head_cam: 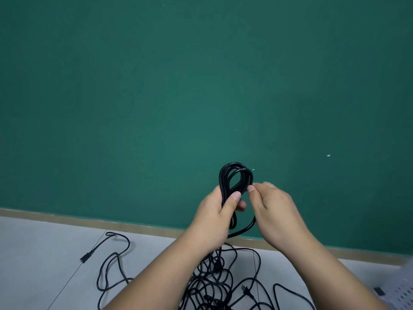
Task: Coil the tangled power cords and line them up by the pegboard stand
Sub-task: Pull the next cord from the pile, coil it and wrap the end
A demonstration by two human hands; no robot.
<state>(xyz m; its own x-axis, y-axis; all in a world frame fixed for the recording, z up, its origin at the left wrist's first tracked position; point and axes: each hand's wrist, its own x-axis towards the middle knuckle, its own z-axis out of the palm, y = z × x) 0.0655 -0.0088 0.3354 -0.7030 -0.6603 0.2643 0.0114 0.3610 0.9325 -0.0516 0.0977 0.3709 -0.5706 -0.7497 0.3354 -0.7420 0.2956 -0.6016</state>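
I hold a black power cord coil (234,175) up in front of the green wall. My left hand (220,217) grips the coil's loops, thumb across them. My right hand (274,211) pinches a strand of the same cord at the coil's right side. From the coil the cord hangs down to a tangled heap of black cords (214,285) on the grey floor. A loose cord with a plug end (86,258) trails out to the left. The white pegboard stand (400,291) shows only as a corner at the bottom right.
A green wall (178,97) fills most of the view, with a tan baseboard (89,222) where it meets the grey floor (38,253). A small plug (245,291) lies among the cords near the bottom middle.
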